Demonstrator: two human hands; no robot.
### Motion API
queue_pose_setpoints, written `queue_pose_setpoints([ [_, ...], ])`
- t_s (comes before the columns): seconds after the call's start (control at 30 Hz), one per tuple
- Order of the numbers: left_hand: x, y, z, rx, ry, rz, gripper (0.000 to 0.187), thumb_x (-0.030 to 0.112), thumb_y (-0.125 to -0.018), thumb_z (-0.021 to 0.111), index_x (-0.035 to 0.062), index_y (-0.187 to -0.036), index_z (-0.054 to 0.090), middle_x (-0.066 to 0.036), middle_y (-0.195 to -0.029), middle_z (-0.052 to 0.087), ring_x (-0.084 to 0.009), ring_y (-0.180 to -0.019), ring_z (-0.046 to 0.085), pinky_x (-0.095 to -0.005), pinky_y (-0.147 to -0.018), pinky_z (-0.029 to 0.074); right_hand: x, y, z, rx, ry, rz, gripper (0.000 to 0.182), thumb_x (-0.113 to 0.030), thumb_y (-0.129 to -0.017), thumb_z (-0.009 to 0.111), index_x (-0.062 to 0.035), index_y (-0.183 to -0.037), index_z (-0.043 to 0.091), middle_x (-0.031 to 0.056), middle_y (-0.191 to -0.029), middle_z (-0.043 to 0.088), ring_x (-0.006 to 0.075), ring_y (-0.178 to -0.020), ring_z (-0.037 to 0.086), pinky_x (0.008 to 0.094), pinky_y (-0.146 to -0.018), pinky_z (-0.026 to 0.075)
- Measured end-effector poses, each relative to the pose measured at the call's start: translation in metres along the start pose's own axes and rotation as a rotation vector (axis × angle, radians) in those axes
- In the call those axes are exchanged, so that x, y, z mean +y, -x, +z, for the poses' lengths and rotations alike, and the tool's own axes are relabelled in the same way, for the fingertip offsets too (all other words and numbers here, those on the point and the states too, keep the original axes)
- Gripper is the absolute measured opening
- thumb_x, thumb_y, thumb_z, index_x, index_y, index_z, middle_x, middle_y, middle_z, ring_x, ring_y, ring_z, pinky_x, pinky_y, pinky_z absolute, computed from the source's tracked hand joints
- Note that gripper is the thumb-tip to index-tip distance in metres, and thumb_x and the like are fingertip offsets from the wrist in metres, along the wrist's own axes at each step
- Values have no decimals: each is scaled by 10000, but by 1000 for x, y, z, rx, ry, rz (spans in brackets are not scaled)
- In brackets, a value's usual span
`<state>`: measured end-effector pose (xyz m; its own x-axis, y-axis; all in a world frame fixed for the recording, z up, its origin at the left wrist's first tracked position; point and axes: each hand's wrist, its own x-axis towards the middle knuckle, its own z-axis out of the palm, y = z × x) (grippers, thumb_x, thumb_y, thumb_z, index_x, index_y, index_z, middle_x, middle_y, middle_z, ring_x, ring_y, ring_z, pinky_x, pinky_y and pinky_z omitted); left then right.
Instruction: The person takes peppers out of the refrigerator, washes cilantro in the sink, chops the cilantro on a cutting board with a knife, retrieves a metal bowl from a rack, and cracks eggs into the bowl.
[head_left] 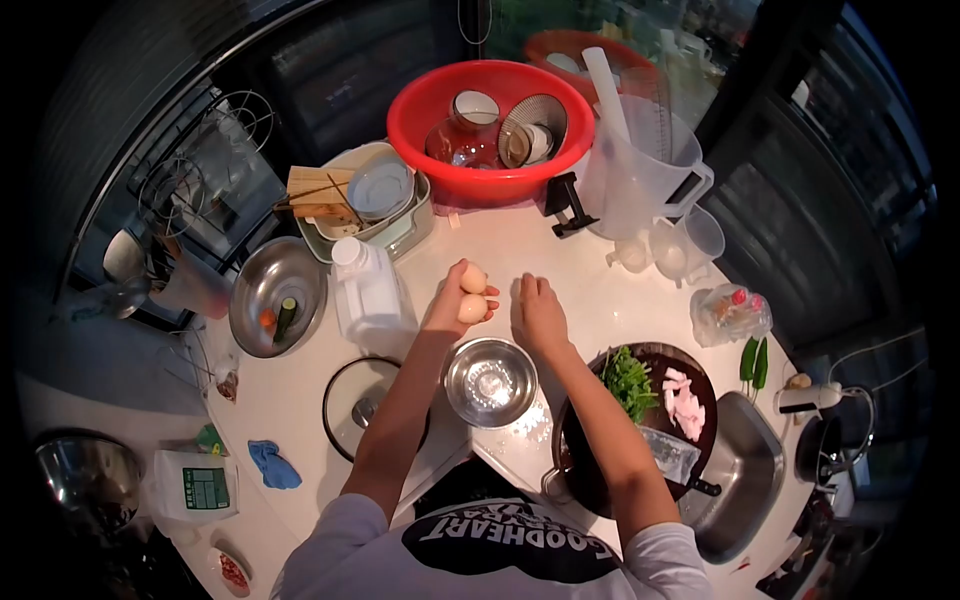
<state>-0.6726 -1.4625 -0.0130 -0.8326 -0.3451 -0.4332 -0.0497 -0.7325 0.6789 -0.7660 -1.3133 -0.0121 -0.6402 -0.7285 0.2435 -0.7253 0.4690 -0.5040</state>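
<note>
Two brown eggs point(473, 293) rest side by side in my left hand point(449, 302), with its fingers curled round them. My right hand point(541, 315) is just to the right, back upward, low over the white counter point(470, 235). Its fingers are bent and pressed together, and whatever may be under them is hidden. Nearer to me, below both hands, stands a steel bowl point(491, 383) with a little white material at its bottom. White powder or bits point(530, 425) lie scattered beside the bowl.
A white jug point(372, 295) and a glass lid point(365, 410) lie left. On the right, a round board point(650, 385) bears chopped greens point(628, 385), pale meat strips point(684, 405) and a cleaver point(668, 455), near the sink point(745, 480). A red basin point(490, 185) stands behind.
</note>
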Motion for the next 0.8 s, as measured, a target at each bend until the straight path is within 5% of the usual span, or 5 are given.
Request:
queue_pose_setpoints([
  [0.07, 1, 31, 2, 33, 51, 9, 453, 487, -896, 408, 61, -1043, 454, -168, -900, 614, -240, -641, 614, -317, -505, 501, -12, 6, -8, 193, -114, -92, 412, -35, -778, 525, 0, -1173, 418, 214, -1077, 496, 396, -921, 543, 446, -766, 468],
  [0.37, -1, 98, -4, -44, -20, 230, 274, 184, -878, 513, 97, -1131, 451, -143, -968, 556, -205, -606, 593, -297, -516, 503, 17, 21, -1, -61, -179, -70, 436, -80, -777, 545, -40, -1199, 441, 230, -1056, 539, 382, -926, 556, 429, -795, 467],
  [0.43, -1, 102, -13, -62, -124, 247, 264, 108, -857, 549, 100, -1114, 493, -132, -963, 526, -189, -602, 596, -296, -554, 513, 11, 19, -12, -148, -477, 7, 440, -103, -801, 563, -36, -1223, 460, 143, -1026, 570, 249, -844, 583, 331, -739, 476],
  [0.53, -3, 112, -13, 19, -503, 270, 240, 119, -837, 600, 85, -1069, 545, -121, -1015, 478, -173, -574, 580, -269, -535, 494, -25, 34, -59, -499, -1023, 322, 454, -94, -837, 568, -34, -1272, 453, 22, -974, 542, 77, -711, 493, 198, -631, 421],
  [0.8, -14, 136, 8, -80, -1228, 457, 473, 293, -712, 719, 82, -1121, 609, -155, -1073, 504, -271, -982, 543, -320, -864, 442, -35, 71, -46, -710, -1353, 373, 255, -72, -864, 511, -2, -1109, 485, 24, -881, 531, 64, -655, 504, 183, -572, 417],
])
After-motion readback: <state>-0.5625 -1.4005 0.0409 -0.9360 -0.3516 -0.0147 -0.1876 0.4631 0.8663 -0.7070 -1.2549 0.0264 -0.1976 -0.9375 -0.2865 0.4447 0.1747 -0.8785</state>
